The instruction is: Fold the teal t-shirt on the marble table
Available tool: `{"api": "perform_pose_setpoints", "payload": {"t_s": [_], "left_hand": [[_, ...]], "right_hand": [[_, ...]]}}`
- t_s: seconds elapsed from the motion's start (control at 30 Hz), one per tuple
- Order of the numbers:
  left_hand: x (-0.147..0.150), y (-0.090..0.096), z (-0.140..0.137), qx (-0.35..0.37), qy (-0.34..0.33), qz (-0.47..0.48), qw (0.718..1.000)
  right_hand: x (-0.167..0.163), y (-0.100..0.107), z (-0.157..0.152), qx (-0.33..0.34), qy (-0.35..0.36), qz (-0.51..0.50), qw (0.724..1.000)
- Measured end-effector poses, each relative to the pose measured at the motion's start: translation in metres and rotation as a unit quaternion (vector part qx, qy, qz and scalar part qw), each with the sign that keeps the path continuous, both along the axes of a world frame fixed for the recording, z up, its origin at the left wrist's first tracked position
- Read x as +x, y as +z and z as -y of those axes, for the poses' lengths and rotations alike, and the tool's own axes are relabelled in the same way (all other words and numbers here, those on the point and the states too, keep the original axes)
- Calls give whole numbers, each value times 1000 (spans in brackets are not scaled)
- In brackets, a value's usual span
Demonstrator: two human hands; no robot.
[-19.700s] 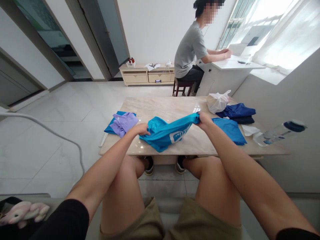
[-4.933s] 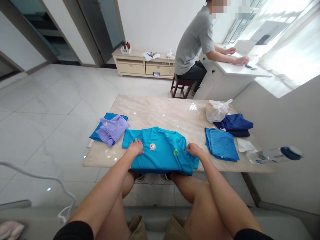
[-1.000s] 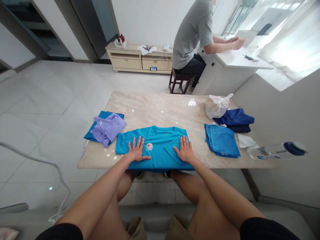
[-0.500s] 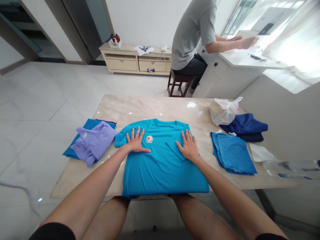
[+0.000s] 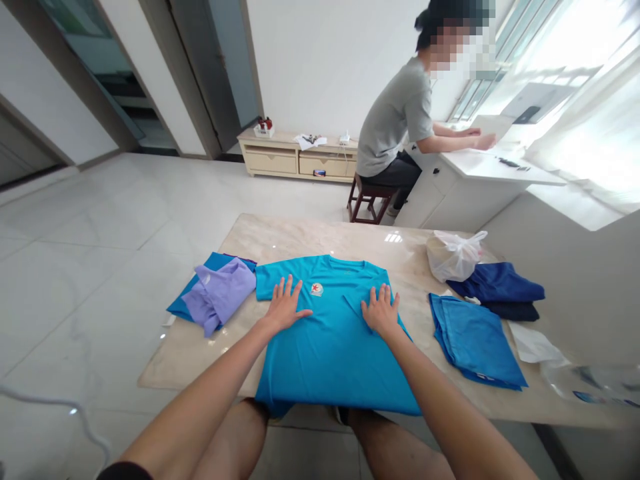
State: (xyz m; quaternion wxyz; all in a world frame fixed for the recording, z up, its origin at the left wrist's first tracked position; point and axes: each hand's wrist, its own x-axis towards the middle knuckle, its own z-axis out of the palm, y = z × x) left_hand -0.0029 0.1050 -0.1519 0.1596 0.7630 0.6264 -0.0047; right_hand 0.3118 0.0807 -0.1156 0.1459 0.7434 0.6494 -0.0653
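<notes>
A turquoise T-shirt (image 5: 335,360) with a small round red-and-white badge lies front up on the marble-topped table, its collar away from me. Its lower edge hangs over the near side of the table. My left hand (image 5: 287,305) rests on the chest left of the badge, palm down, thumb and fingers spread. On the right shoulder area lies my right hand (image 5: 382,311), its fingers apart and slightly bent against the cloth. My right hand and forearm partly cover the shirt's right sleeve.
Left on the table (image 5: 310,233) is a lilac garment (image 5: 223,293) over a blue one. To the right lie a folded blue garment (image 5: 477,340), navy clothing (image 5: 500,290), a white plastic bag (image 5: 455,257) and a clear bottle (image 5: 595,383). Beyond, a person (image 5: 395,120) sits on a stool (image 5: 370,197).
The view has tilted up and turned left. The right sleeve, folded over the chest before, no longer lies across it. Both hands stay on the shirt.
</notes>
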Motion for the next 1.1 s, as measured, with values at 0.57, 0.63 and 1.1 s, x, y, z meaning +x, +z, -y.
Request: {"api": "perform_pose_setpoints", "payload": {"t_s": [0.57, 0.63, 1.1], "left_hand": [[-36, -4, -27, -25, 183, -56, 981], [-30, -9, -32, -23, 208, -55, 976], [20, 46, 32, 148, -142, -46, 978]], "right_hand": [[-65, 154, 114, -124, 83, -139, 979], [-66, 156, 115, -122, 82, -153, 977], [-56, 145, 130, -121, 97, -194, 969]]}}
